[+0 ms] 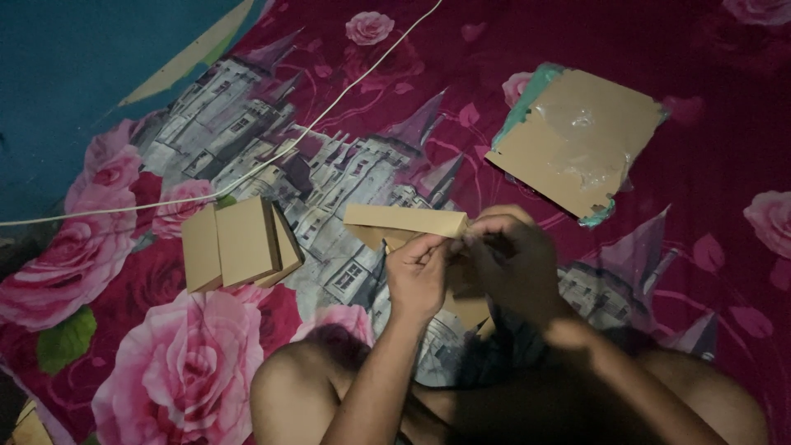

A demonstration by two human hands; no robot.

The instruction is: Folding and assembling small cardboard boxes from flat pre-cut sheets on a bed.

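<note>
A person sits on a bed covered by a dark red sheet (676, 148) printed with pink roses and grey castles, seen from a head camera looking down at bare arms and knees.

Both hands meet at the centre of the view around a tan cardboard piece (404, 221), which is being folded into shape. The left hand (418, 272) is curled, its fingers pinching the lower edge of the cardboard. The right hand (511, 255) is closed over the right end of the same piece, at about 3 o'clock from the left hand. The light is dim, so whether this is a box or an envelope is hard to tell.

The work appears to be mid-fold; the next move would call for a firm crease along the flap while the other hand steadies the body.

At 9 o'clock lies a small stack of folded cardboard pieces (239, 243), nothing visible inside them. At 1 o'clock lies a pack of flat cardboard sheets (568, 136) in torn clear wrap. A white cord (272, 156) crosses the sheet at 10 o'clock.
</note>
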